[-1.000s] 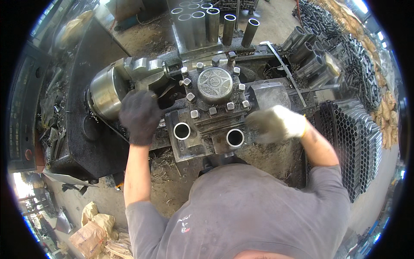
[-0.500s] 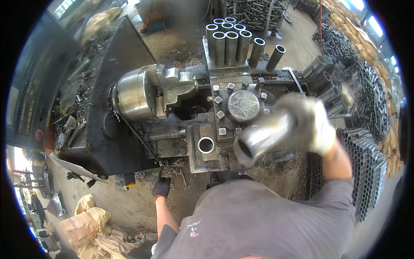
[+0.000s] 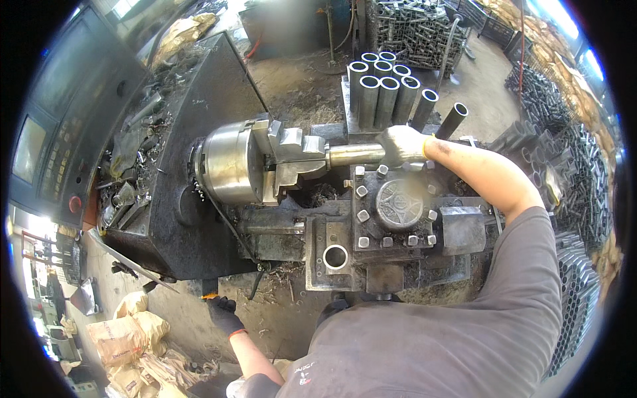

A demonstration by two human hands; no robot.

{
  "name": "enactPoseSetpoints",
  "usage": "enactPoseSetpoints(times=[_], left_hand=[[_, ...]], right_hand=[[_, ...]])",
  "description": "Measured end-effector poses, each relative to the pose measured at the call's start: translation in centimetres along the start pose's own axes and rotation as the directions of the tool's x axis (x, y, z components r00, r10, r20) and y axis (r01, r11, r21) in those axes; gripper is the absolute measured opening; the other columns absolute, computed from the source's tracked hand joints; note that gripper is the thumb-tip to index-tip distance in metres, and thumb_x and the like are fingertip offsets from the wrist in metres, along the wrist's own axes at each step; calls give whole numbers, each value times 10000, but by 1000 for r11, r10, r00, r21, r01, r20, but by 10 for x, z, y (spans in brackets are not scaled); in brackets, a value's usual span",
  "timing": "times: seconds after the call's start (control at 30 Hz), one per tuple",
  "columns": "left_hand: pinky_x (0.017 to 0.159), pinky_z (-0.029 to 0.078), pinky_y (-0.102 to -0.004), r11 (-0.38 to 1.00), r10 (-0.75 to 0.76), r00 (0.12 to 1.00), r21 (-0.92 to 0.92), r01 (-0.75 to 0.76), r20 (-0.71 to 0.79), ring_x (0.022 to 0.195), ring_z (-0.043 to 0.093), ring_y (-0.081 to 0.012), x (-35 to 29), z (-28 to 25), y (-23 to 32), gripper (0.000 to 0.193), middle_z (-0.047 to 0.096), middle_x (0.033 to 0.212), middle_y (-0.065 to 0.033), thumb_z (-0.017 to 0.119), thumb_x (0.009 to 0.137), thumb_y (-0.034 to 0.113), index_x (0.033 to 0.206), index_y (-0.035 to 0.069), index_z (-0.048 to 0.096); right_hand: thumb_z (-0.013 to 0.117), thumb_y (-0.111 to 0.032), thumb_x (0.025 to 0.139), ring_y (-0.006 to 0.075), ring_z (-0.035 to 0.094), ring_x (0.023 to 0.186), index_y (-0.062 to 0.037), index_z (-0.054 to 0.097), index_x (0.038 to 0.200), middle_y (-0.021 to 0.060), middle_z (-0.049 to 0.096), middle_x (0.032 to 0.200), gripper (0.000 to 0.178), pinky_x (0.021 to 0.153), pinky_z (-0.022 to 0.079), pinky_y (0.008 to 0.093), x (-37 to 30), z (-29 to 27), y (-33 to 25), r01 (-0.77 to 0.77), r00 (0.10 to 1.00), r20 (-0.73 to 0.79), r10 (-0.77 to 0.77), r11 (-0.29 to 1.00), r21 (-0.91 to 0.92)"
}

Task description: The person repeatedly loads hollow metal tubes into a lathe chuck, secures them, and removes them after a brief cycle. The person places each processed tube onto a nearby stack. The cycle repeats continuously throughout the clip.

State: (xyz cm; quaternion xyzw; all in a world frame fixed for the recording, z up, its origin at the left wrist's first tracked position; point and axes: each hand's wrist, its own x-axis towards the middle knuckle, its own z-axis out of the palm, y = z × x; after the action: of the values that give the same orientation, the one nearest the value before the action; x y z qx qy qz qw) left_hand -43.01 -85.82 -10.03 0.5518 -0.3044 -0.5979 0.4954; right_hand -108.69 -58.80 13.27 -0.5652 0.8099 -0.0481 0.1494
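My right hand (image 3: 403,146), in a white glove, is wrapped round a shiny steel tube (image 3: 355,155). The tube lies level, its left end at the stepped jaws (image 3: 292,147) of the lathe chuck (image 3: 232,164). Whether the jaws grip it, I cannot tell. Below the machine's front corner, my left hand (image 3: 225,314) wears a dark glove. Its fingers look curled beside a small orange-edged part (image 3: 210,296); what they hold is hidden. In front of my right hand stands the square tool post (image 3: 398,207) with its round cap and bolts.
Several upright steel tubes (image 3: 386,105) stand behind the tool post. A short ring-ended tube (image 3: 335,257) stands on the near slide. At left is a control panel (image 3: 56,159). Stacked tubes (image 3: 577,292) lie right, and brown sacks (image 3: 126,338) lie on the floor at lower left.
My right hand has carried the tube left and away from me, from over the tool post to the chuck jaws. My left hand has moved left and nearer me, beside the orange-edged part.
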Motion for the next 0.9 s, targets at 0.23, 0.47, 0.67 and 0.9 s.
enactPoseSetpoints(times=[0.23,0.47,0.67,0.9], left_hand=[[641,490,-419,986,-132,989,-94,138,67,564,422,-176,2,6,32,522,475,691,16,549,1060,633,814,173,535],[633,511,-500,965,-237,971,-115,234,-11,496,390,-190,5,1,44,614,447,575,12,474,1054,700,699,201,513],[650,508,-500,954,-296,950,-91,287,-105,430,359,-172,-1,11,60,585,425,535,39,460,1075,655,694,212,509],[751,520,-523,913,-407,911,-70,403,-66,394,319,-156,5,10,71,549,421,524,69,452,1085,624,694,240,467]], right_hand=[[810,-317,784,378,734,737,-14,762,964,210,749,817,356,683,573,458,-1,9,2,59,996,-57,-64,995,-86],[828,-417,821,366,753,844,-29,768,1032,219,763,913,445,787,592,457,7,4,-11,15,996,84,-15,1000,-1],[829,-366,833,352,760,897,-55,685,1272,187,777,1016,557,823,604,446,22,-8,-28,46,996,75,-48,998,34],[773,-356,919,294,757,922,-26,718,1235,180,775,1011,460,804,612,411,41,-31,-58,-166,881,459,112,983,78]])
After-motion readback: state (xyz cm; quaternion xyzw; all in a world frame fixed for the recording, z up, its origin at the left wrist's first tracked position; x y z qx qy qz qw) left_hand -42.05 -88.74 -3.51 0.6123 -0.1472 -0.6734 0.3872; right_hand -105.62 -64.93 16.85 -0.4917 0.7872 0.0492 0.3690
